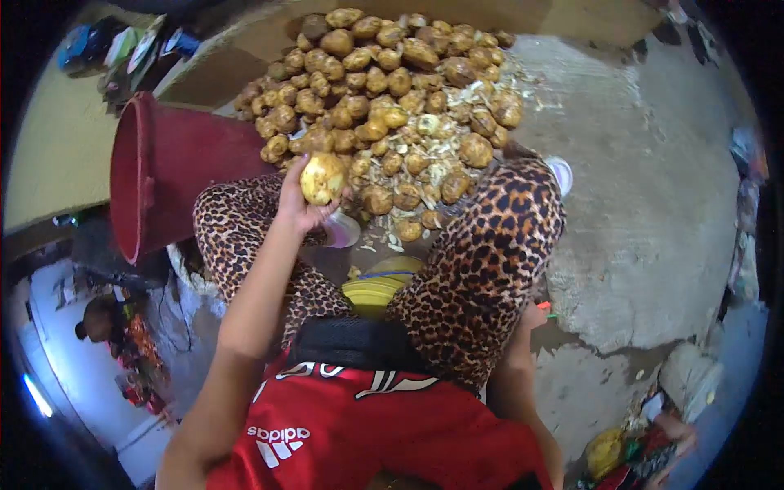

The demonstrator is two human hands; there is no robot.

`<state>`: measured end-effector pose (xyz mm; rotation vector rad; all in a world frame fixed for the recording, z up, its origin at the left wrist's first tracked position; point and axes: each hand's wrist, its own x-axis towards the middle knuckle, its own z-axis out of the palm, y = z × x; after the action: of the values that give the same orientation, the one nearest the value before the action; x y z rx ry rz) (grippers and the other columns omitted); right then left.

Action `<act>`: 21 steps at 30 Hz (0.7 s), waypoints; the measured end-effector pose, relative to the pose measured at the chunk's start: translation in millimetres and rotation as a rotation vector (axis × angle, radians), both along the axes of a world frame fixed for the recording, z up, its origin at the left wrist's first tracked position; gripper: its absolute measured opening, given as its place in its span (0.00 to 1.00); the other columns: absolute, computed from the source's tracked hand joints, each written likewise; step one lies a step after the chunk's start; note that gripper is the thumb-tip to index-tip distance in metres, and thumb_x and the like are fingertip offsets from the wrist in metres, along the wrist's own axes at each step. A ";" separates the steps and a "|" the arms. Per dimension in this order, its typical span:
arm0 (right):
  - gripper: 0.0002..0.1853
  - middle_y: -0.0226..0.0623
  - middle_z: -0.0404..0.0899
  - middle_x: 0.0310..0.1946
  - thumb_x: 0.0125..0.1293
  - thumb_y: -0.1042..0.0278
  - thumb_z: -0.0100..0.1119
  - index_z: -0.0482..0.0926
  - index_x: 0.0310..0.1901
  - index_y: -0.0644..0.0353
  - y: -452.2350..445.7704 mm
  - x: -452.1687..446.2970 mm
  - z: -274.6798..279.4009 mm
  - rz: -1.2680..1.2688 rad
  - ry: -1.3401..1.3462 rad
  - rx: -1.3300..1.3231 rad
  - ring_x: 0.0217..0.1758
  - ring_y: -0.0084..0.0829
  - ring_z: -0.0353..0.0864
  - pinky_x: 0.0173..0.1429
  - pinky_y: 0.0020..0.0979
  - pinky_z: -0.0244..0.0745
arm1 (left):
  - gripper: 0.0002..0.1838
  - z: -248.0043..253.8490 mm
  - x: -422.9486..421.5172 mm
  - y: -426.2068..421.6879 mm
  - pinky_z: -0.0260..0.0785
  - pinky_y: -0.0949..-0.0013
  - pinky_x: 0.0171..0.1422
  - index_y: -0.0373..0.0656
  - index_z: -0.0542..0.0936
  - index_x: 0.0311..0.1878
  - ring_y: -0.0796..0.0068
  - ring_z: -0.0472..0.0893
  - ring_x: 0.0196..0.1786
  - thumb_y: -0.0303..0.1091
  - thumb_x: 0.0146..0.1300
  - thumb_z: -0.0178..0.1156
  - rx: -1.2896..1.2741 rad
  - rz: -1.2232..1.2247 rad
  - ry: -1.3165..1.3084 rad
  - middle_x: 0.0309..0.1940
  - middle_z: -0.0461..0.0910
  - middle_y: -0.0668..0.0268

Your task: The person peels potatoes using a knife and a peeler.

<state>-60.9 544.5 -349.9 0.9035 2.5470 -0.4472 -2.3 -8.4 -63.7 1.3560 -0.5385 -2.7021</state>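
Observation:
My left hand [300,204] is closed around a large potato [322,179], partly pale and partly brown, raised in front of the pile. Low beside my right thigh, my right hand [536,316] is mostly hidden by the leg. Its fingers are curled around a small orange and green item [545,306], of which only the ends show. A big heap of brown potatoes [359,82] lies on the floor ahead, with pale peelings [445,155] scattered over its near right part.
A dark red bucket [188,151] lies tipped at the left. Between my legs is a yellow container [367,296]. Bare concrete floor [629,204] stretches to the right. Another person [102,318] is at the lower left, and someone's arm [674,429] shows at the lower right.

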 end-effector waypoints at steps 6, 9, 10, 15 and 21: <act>0.35 0.58 0.67 0.46 0.48 0.48 0.63 0.65 0.52 0.66 -17.8 -10.7 -41.3 0.001 0.124 0.175 0.43 0.55 0.72 0.47 0.44 0.71 | 0.32 18.8 19.0 24.9 0.78 0.57 0.33 0.40 0.67 0.56 0.47 0.78 0.41 0.56 0.57 0.50 -0.057 0.023 0.112 0.47 0.73 0.48; 0.28 0.54 0.72 0.38 0.55 0.46 0.52 0.71 0.44 0.68 -28.0 -30.1 -59.8 0.016 0.236 0.258 0.38 0.51 0.75 0.44 0.46 0.72 | 0.32 31.5 14.1 31.5 0.77 0.52 0.40 0.40 0.66 0.57 0.47 0.76 0.45 0.57 0.57 0.49 -0.026 0.066 0.077 0.50 0.71 0.47; 0.28 0.53 0.74 0.36 0.57 0.45 0.49 0.73 0.42 0.68 -29.7 -26.2 -62.8 0.017 0.257 0.291 0.37 0.50 0.76 0.42 0.46 0.73 | 0.32 34.9 12.8 35.0 0.76 0.50 0.42 0.40 0.67 0.57 0.46 0.76 0.47 0.57 0.57 0.49 -0.003 0.079 0.023 0.50 0.71 0.46; 0.23 0.48 0.75 0.37 0.56 0.56 0.54 0.67 0.47 0.65 -5.3 -37.6 -51.5 -0.053 -0.036 0.097 0.39 0.43 0.76 0.45 0.41 0.71 | 0.32 22.8 15.1 32.9 0.72 0.50 0.50 0.38 0.66 0.57 0.46 0.72 0.53 0.55 0.58 0.50 0.138 0.013 0.292 0.53 0.68 0.44; 0.33 0.45 0.72 0.39 0.49 0.51 0.63 0.65 0.51 0.66 -7.2 -156.6 29.4 0.124 0.196 -0.200 0.42 0.40 0.74 0.46 0.39 0.70 | 0.30 25.7 8.1 29.7 0.67 0.47 0.56 0.38 0.63 0.59 0.40 0.68 0.56 0.48 0.59 0.51 0.080 0.033 0.325 0.55 0.66 0.43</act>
<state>-217.4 537.3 -320.5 0.6543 2.6533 -0.7700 5.8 21.3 -38.0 0.8997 -0.3783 -2.8592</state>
